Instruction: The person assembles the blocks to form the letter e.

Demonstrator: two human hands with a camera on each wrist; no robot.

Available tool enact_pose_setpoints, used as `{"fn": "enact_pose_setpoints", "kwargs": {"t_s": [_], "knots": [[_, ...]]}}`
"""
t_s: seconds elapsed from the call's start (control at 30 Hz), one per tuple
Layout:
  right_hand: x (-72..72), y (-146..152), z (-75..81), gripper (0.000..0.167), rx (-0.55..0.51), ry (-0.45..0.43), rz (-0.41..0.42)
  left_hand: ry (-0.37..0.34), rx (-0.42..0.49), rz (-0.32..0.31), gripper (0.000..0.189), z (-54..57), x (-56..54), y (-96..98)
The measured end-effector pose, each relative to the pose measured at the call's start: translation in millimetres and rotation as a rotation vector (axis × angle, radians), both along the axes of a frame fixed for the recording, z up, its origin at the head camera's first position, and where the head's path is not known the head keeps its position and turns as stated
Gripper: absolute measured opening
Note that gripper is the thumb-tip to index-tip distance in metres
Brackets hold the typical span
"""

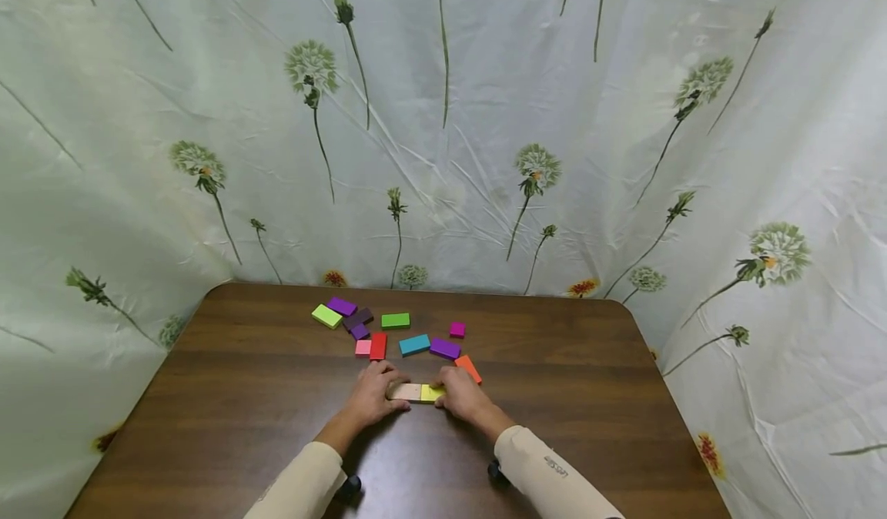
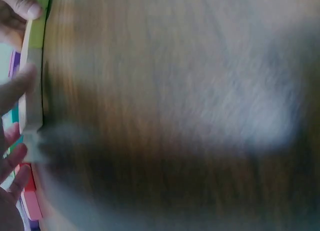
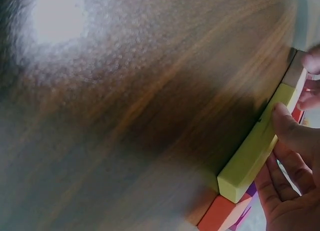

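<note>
A plain pale wooden block [image 1: 406,392] and a yellow block [image 1: 431,393] lie end to end in one row on the brown table. My left hand [image 1: 370,394] pinches the pale block, its thumb on the near side and its fingers on the far side. On the yellow block is my right hand [image 1: 463,396], gripping it the same way. In the right wrist view the thumb presses the near face of the yellow block [image 3: 255,146], whose end meets the pale block [image 3: 296,71]. An orange block [image 1: 468,369] lies just behind the right hand.
Beyond the hands lie a red block [image 1: 378,346], a pink block [image 1: 363,348], a teal block [image 1: 414,345], a purple block [image 1: 445,348], a green block [image 1: 396,320], a lime block [image 1: 327,316] and several others. A flowered curtain [image 1: 457,195] hangs behind the table [image 1: 575,396].
</note>
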State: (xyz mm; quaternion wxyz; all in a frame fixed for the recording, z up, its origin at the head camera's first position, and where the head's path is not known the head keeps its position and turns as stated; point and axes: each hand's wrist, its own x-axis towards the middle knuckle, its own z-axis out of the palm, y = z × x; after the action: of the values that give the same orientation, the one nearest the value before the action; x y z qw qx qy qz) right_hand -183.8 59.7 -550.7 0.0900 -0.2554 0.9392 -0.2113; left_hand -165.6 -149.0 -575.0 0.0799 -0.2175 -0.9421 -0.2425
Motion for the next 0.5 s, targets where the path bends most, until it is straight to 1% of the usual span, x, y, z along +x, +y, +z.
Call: {"fn": "enact_pose_setpoints", "kwargs": {"t_s": [0.07, 0.17, 0.2, 0.27, 0.33, 0.4, 0.5], "knots": [[0.2, 0, -0.3, 0.026, 0.013, 0.02, 0.004, 0.01, 0.021, 0.023, 0.041, 2.5, -3.4, -2.2], [0.4, 1, 0.0, 0.026, 0.027, 0.04, 0.009, 0.033, 0.038, 0.064, 0.039, 7.1, -12.0, -6.3], [0.2, 1, 0.3, 0.026, 0.029, 0.042, 0.012, 0.036, 0.036, 0.083, 0.039, 8.7, -15.6, -7.8], [0.7, 1, 1.3, 0.026, 0.023, 0.038, 0.02, 0.03, 0.003, 0.129, 0.04, 10.9, -23.5, -10.9], [1.0, 1, 2.1, 0.026, 0.018, 0.027, 0.024, 0.001, -0.049, 0.183, 0.044, 12.4, -32.3, -14.4], [1.2, 2, 2.9, 0.025, 0.012, 0.025, 0.025, -0.046, -0.106, 0.238, 0.051, 14.7, -40.9, -17.1], [3.2, 1, 1.8, 0.025, 0.0, 0.036, 0.022, -0.124, -0.192, 0.285, 0.061, 17.5, -49.7, -20.7]]}}
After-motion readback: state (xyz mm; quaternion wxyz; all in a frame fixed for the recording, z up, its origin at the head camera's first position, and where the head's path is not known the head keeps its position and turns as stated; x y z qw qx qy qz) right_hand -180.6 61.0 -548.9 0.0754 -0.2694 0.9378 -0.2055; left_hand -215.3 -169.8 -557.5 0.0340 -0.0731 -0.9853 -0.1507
